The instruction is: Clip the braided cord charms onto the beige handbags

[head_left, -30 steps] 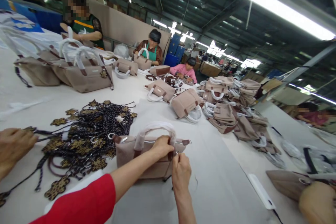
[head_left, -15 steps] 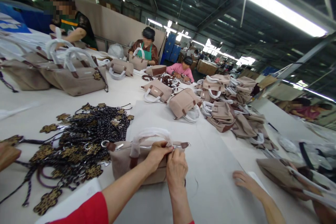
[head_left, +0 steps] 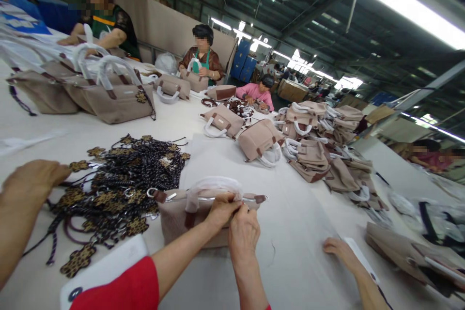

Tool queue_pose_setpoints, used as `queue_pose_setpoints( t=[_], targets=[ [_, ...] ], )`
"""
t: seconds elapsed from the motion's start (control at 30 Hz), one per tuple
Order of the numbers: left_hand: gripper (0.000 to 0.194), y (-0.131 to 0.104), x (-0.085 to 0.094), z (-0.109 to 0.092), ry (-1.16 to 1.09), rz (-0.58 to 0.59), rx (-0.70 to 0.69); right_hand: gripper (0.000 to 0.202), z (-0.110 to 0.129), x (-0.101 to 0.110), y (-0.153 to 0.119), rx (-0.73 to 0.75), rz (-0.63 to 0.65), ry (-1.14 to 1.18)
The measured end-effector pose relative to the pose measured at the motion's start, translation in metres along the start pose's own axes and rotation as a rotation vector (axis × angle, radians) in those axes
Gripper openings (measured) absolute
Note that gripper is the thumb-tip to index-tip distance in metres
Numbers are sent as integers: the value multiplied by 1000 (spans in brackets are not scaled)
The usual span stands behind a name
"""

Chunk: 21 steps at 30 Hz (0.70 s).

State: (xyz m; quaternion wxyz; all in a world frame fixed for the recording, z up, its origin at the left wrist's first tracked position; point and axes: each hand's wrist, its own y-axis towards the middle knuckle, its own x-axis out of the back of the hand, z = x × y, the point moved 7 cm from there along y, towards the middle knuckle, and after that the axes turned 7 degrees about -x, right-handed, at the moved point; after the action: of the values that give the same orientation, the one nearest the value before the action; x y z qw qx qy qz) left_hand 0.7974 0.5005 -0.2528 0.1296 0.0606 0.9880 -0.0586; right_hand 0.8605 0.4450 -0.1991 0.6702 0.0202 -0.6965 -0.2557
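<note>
A beige handbag [head_left: 174, 225] with brown trim stands upright in front of me, its handles [head_left: 214, 185] wrapped in white. My left hand [head_left: 222, 210] reaches across the bag's front, fingers closed on its top edge at the right base of the handle. Pressed close beside it, my right hand [head_left: 244, 226] has its fingers pinched together at the same spot; what they grip is hidden. An open-looking silver zipper [head_left: 178, 196] runs along the top. Left of the bag lies a heap of black braided cords [head_left: 145, 169] with leopard-print flower charms [head_left: 78, 260].
Another person's hand [head_left: 39, 174] touches the cord heap from the left. A different person's hand [head_left: 337, 248] rests on the table at right, near a beige bag [head_left: 403, 261]. A white phone-like object [head_left: 119, 261] lies by my left sleeve. Piled bags [head_left: 308, 155] and co-workers are beyond.
The hand at the left has come further into view and reached the cords. At right, the hand on the neighbouring bag has left view. My hands keep their place on the handbag; the view has shifted slightly.
</note>
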Motion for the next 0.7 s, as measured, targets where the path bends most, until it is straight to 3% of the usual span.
queue_pose_setpoints(
  t=[0.37,0.7],
  targets=[
    [28,4,6,-5,-86,53,156,27,18,-4,-7,67,-9,47],
    [34,7,13,-12,-42,184,257,27,15,-17,-19,374,140,292]
  ],
)
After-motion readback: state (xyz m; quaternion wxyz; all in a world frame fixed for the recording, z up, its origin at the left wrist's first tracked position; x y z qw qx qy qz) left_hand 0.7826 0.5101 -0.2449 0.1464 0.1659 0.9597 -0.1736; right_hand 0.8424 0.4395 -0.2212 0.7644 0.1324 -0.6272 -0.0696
